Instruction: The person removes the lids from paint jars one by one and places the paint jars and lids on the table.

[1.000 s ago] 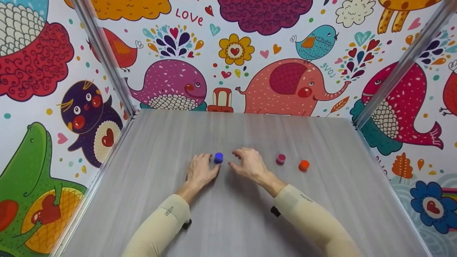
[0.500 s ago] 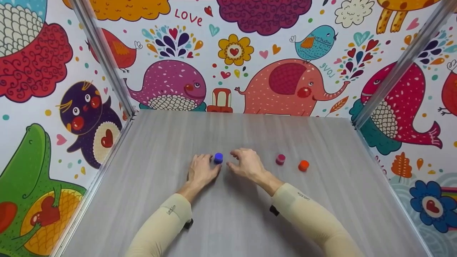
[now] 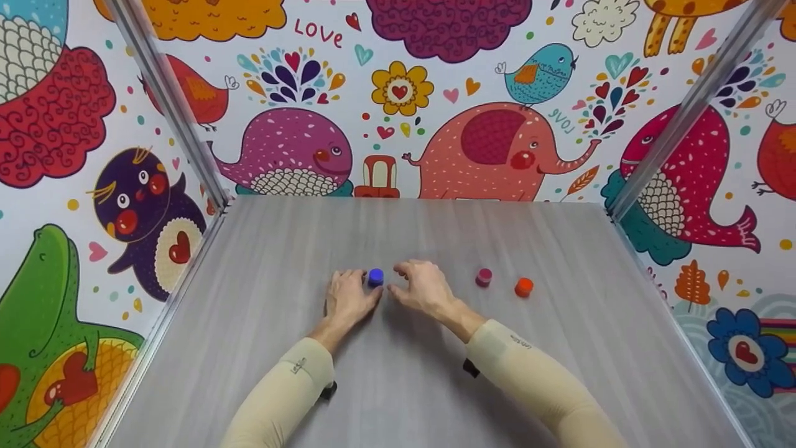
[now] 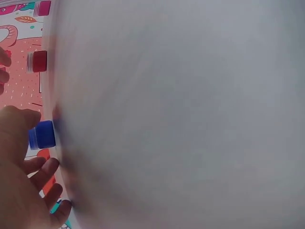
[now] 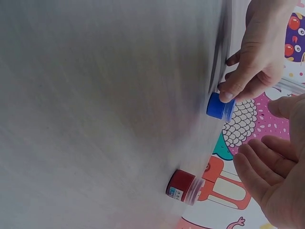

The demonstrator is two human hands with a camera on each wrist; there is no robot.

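Note:
A small blue jar [image 3: 375,277] with a clear upper part stands upright on the grey table [image 3: 398,386]. My left hand [image 3: 349,298] is right beside it, thumb and fingers bent loosely on either side. In the right wrist view the left thumb overlaps the blue jar [image 5: 220,107]; whether it touches, I cannot tell. Just right of that jar, my right hand [image 3: 424,287] hovers with relaxed, slightly bent fingers and holds nothing. In the right wrist view its palm faces the jar.
Farther right stand a crimson jar [image 3: 484,277] and an orange jar [image 3: 523,287], apart from each other. Cartoon-printed walls [image 3: 398,143] close off the back and both sides. A metal post [image 3: 168,106] rises at the back left corner.
The head view has shifted slightly. My right hand has come a little closer to the blue jar. The left hand and the jars stay where they were on the table.

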